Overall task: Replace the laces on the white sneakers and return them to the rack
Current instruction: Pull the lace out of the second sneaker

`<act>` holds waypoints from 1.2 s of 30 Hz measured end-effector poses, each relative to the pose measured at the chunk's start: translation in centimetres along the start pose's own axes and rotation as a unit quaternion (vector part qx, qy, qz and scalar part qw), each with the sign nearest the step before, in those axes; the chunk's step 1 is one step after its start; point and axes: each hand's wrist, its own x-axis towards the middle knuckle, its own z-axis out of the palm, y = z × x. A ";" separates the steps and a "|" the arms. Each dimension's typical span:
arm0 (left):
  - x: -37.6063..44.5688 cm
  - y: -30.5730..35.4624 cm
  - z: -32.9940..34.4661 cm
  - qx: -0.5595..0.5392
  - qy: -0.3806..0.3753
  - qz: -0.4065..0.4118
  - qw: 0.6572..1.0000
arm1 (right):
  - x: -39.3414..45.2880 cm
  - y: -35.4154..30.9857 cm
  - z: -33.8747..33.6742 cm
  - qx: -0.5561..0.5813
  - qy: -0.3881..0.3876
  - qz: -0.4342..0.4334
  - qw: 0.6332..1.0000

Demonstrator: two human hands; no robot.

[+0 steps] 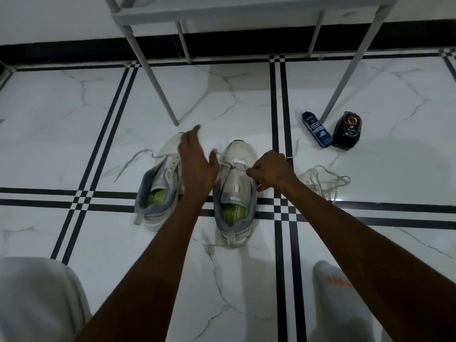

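Note:
Two white sneakers with grey collars and green insoles stand on the tiled floor, toes pointing away from me. The left sneaker (158, 183) has a lace end trailing out to its left. My left hand (197, 159) hovers between the two shoes, fingers spread and relaxed, holding nothing that I can see. My right hand (267, 170) is curled over the right side of the right sneaker (237, 183) and pinches a white lace (229, 164) threaded across its lowest eyelets. A loose pile of white laces (320, 180) lies on the floor to the right.
The white rack (172, 16) stands ahead, its thin legs (160, 90) coming down just beyond the shoes. A blue cleaner bottle (317, 129) and a black polish container (348, 130) lie by the right leg. My knee (37, 299) and socked foot (338, 292) are at the bottom.

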 end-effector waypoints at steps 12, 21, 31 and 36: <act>1.3 -0.1 -0.7 0.120 0.156 -0.086 0.977 | -0.3 0.1 -0.3 0.008 -0.008 0.005 1.000; -1.7 1.7 2.8 0.117 -0.180 0.087 0.973 | -0.3 0.0 0.2 0.019 -0.010 -0.017 1.000; 3.6 -0.4 -3.1 0.080 0.195 -0.211 0.954 | -0.2 0.8 0.1 -0.005 0.013 -0.016 1.000; -1.3 2.8 -0.1 0.094 0.056 -0.112 0.988 | 0.0 0.8 0.3 -0.031 0.022 -0.026 0.999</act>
